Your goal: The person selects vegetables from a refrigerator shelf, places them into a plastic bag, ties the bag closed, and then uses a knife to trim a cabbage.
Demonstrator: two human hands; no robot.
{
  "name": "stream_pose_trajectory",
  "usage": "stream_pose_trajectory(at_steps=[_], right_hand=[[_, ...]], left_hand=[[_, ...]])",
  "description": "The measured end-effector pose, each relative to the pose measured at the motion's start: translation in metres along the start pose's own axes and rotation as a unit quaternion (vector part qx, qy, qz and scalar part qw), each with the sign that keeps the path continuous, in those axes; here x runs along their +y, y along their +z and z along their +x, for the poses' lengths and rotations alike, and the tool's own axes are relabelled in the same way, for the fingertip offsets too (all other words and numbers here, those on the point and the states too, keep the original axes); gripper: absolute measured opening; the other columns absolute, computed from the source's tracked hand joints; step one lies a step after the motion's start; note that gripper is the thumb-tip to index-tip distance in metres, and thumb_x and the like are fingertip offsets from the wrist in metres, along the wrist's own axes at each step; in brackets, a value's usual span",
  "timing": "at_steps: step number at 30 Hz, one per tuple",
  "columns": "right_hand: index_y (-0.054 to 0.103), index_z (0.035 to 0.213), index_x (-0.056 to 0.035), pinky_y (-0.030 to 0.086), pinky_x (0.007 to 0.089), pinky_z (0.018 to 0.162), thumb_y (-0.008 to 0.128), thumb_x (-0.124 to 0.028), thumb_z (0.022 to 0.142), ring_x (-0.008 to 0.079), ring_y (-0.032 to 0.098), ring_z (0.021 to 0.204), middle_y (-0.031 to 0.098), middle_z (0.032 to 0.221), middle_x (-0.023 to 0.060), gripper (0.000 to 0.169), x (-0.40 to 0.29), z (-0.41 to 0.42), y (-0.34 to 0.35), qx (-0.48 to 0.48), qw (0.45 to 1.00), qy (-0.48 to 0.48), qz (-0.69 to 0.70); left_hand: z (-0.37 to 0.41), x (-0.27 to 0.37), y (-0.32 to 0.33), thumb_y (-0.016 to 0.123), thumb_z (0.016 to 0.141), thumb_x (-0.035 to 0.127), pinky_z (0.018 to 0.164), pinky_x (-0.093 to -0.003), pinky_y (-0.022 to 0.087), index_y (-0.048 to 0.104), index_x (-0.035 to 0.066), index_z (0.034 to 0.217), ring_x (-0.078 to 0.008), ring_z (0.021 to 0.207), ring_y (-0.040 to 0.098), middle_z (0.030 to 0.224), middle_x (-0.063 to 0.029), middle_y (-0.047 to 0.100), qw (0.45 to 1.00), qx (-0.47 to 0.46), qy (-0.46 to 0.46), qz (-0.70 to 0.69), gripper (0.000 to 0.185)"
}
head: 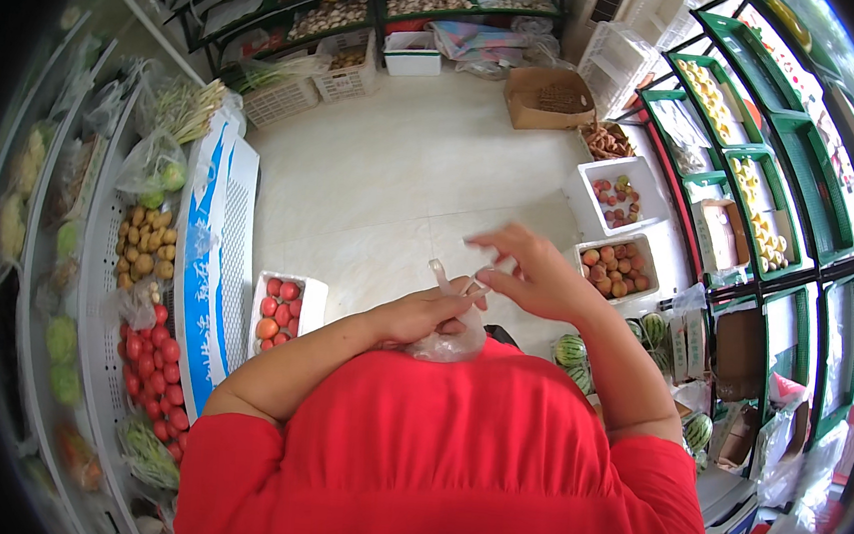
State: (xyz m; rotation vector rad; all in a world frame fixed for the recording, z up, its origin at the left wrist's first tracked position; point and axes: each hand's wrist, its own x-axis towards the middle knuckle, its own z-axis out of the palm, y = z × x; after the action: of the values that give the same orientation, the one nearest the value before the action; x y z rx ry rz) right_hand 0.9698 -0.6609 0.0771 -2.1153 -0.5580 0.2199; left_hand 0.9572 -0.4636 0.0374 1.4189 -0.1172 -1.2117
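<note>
A translucent plastic bag (453, 342) hangs close against the front of my red clothing, with its gathered top and a handle loop sticking up. My left hand (427, 314) grips the bag's neck between thumb and fingers. Just to the right, my right hand (523, 269) has its fingers spread and bent, the thumb by the bag's other handle. Whether the right hand pinches that handle is hard to tell. What the bag contains cannot be made out.
White foam boxes of tomatoes (313, 311) and peaches (643, 245) stand on the floor at either side. Watermelons (571, 351) lie at the right. A shelf (240, 199) with potatoes and tomatoes runs along the left; green-tray racks (800, 251) line the right. A cardboard box (518, 108) stands ahead.
</note>
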Motion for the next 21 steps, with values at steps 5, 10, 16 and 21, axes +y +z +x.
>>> stream_pose_trajectory(at_steps=[5,10,16,21], right_hand=[[0.062,0.081,-0.0004,0.048,0.0264,0.059,0.062,-0.001,0.070,0.0196,0.060,0.063,0.059,0.074,0.0118,0.011,0.010,-0.034,0.003,0.100,0.983,0.052,0.145],[0.057,0.094,-0.0001,0.047,0.0259,0.065,0.059,-0.011,0.080,0.0160,0.058,0.072,0.059,0.080,0.0089,0.018,0.020,-0.029,0.005,0.085,0.969,-0.069,0.221],[0.055,0.096,0.0019,0.049,0.0286,0.066,0.041,-0.002,0.082,0.0168,0.059,0.071,0.061,0.078,0.0111,0.021,0.088,-0.023,0.016,0.099,0.931,0.124,0.327],[0.054,0.101,-0.0002,0.047,0.0275,0.068,0.044,-0.003,0.080,0.0142,0.056,0.074,0.060,0.085,0.0055,0.023,0.128,0.004,0.007,-0.016,0.923,0.121,0.364]], left_hand=[[0.027,0.007,-0.006,0.038,0.093,0.036,0.073,-0.0226,0.047,0.050,0.004,0.111,-0.0114,0.081,0.054,0.093,-0.0021,0.056,0.973,-0.086,-0.026,-0.214,0.038],[0.059,0.015,-0.022,0.052,0.087,0.014,0.074,-0.0244,0.048,0.056,0.003,0.097,-0.0114,0.085,0.056,0.091,-0.0023,0.058,0.974,-0.181,-0.008,-0.134,0.015],[0.093,0.037,-0.033,0.063,0.076,0.008,0.071,-0.0235,0.044,0.057,0.005,0.088,-0.0120,0.080,0.055,0.088,-0.0034,0.058,0.961,-0.188,0.099,0.177,0.014],[0.127,0.082,-0.046,0.067,0.064,0.011,0.057,-0.0291,0.049,0.056,0.007,0.082,-0.0217,0.066,0.059,0.081,-0.0071,0.058,0.753,-0.074,0.481,0.442,0.022]])
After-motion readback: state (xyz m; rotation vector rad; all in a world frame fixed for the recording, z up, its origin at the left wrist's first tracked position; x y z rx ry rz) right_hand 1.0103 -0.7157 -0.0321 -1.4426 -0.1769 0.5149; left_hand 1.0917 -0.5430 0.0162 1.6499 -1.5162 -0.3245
